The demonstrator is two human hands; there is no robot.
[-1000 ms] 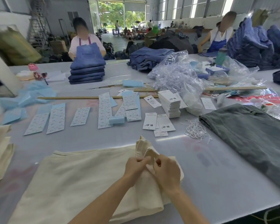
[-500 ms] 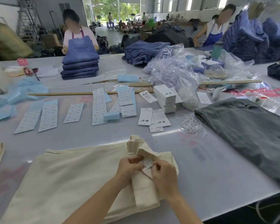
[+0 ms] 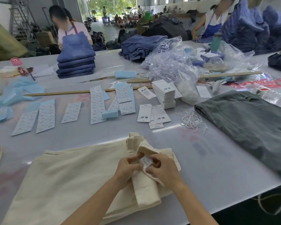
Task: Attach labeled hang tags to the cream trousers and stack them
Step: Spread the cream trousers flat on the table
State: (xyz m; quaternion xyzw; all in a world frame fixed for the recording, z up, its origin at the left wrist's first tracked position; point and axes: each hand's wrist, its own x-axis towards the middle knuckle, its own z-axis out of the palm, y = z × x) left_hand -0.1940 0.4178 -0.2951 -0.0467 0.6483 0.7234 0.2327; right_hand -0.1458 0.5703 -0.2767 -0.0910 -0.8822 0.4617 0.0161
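The print on the small white sewn-in label [image 3: 146, 161] is too fine to read. The folded cream cotton trousers [image 3: 68, 179] run off the bottom edge, and the grey folded garment [image 3: 250, 127] leaves at right.

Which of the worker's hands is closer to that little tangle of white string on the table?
Right. The right hand lies below and left of the white string, apart from it; the left hand is farther left, both on the cream trousers.

Two bare forearms; no sleeves, rings or watch; hands [image 3: 146, 169] ungloved
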